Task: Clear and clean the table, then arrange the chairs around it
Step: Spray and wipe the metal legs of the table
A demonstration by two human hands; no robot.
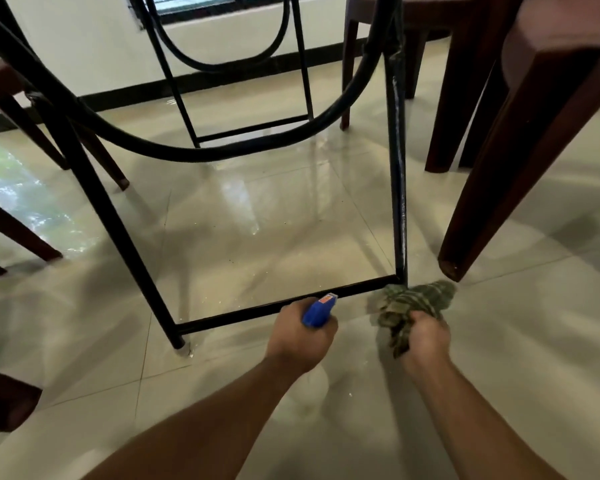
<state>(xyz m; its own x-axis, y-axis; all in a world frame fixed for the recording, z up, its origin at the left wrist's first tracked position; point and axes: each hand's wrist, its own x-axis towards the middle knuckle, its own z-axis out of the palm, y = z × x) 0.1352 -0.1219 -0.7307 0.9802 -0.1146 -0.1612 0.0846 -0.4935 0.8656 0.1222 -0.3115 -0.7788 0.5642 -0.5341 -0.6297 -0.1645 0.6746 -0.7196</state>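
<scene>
The green checked cloth (413, 303) is soft, limp and light, bunched at the near right corner of the black metal table frame (94, 188), touching the foot of its upright leg (397, 202); it should fold round the thin bar, and the right hand (425, 336) grips a wad of it from behind, fingers curled tight. Just left, the left hand (300, 336) is wrapped round the neck of the blue-headed spray bottle (317, 311), rigid, light, perhaps slick, nozzle toward the low crossbar (243, 313); the frame seems stiff and heavy; dark wooden chairs (499, 188) stand either side on the glossy tiled floor (257, 220).
</scene>
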